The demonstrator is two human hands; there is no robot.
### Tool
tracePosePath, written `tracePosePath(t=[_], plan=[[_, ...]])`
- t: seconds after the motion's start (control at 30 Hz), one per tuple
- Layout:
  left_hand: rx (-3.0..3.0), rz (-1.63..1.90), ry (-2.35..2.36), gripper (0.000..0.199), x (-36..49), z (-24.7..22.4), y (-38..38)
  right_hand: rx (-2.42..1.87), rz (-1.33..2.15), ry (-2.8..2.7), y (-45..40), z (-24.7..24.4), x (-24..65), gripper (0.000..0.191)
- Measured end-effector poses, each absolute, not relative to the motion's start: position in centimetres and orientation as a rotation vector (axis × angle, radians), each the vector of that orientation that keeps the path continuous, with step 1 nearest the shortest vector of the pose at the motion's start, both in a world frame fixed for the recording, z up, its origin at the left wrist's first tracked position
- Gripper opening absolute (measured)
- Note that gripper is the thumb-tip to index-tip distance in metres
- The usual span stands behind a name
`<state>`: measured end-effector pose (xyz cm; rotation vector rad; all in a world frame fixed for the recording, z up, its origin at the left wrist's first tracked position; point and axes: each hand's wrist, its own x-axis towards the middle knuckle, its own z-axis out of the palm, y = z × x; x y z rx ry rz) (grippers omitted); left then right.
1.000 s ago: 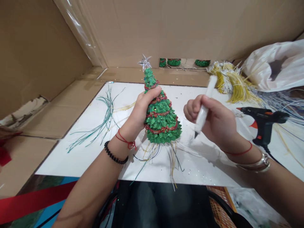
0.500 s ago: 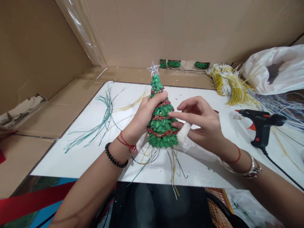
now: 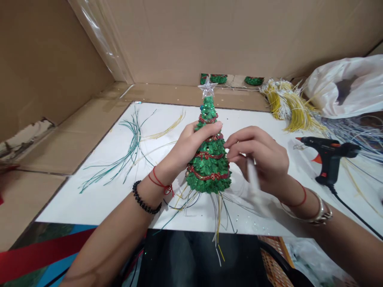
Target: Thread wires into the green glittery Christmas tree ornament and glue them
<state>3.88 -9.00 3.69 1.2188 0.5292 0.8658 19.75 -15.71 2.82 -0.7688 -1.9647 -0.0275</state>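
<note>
A green glittery Christmas tree ornament (image 3: pixel 209 161) stands tilted over the white board, with red garlands and a clear star (image 3: pixel 207 87) on its top. Wrapped around its left side is my left hand (image 3: pixel 194 145), the thumb lying across the front. My right hand (image 3: pixel 260 157) is at the tree's right side, fingertips pinched together at or very near the branches. A white stick-like thing (image 3: pixel 254 179), smeared by motion, juts down from under my right fingers; its kind is unclear. Thin white, yellow and green wires (image 3: pixel 218 223) hang from beneath the tree.
Green wires (image 3: pixel 131 139) and yellow wires (image 3: pixel 167 129) lie on the white board (image 3: pixel 98 199) at left. On the right are a black glue gun (image 3: pixel 327 155), a yellow wire bundle (image 3: pixel 295 107) and a white plastic bag (image 3: pixel 350 87). Cardboard walls (image 3: pixel 209 36) rise behind and left.
The tree has shifted a little right and is more upright, my left hand moving with it. My right fingers have drawn together, and the white stick-like thing has swung down away from the tree.
</note>
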Motion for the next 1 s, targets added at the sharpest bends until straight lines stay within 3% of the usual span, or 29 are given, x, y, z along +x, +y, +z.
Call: tracePosePath(t=[0.2, 0.33, 0.57, 0.67, 0.77, 0.9, 1.0], plan=[[1.189, 0.866, 0.594, 0.028, 3.9, 3.7, -9.0, -0.638, 0.813, -1.518, -16.2, 3.5, 19.2, 0.006], [1.153, 0.856, 0.569, 0.029, 3.8, 3.6, -8.9, -0.661, 1.050, -1.327, -15.9, 4.2, 19.7, 0.010], [1.148, 0.832, 0.557, 0.030, 3.7, 3.4, -8.5, -0.762, 1.041, -0.969, -14.4, 4.9, 21.5, 0.021], [1.154, 0.827, 0.561, 0.030, 3.7, 3.4, -8.5, -0.771, 0.793, -0.712, -13.6, 4.9, 22.2, 0.032], [1.158, 0.832, 0.575, 0.030, 3.7, 3.5, -8.5, -0.788, 0.408, -0.603, -12.9, 4.7, 22.5, 0.025], [1.183, 0.825, 0.585, 0.030, 3.5, 3.4, -8.5, -1.067, 0.238, -1.057, -12.9, 4.4, 22.7, 0.004], [1.197, 0.833, 0.603, 0.031, 3.5, 3.3, -8.5, -1.443, 0.674, -1.625, -13.5, 4.4, 23.2, 0.022]])
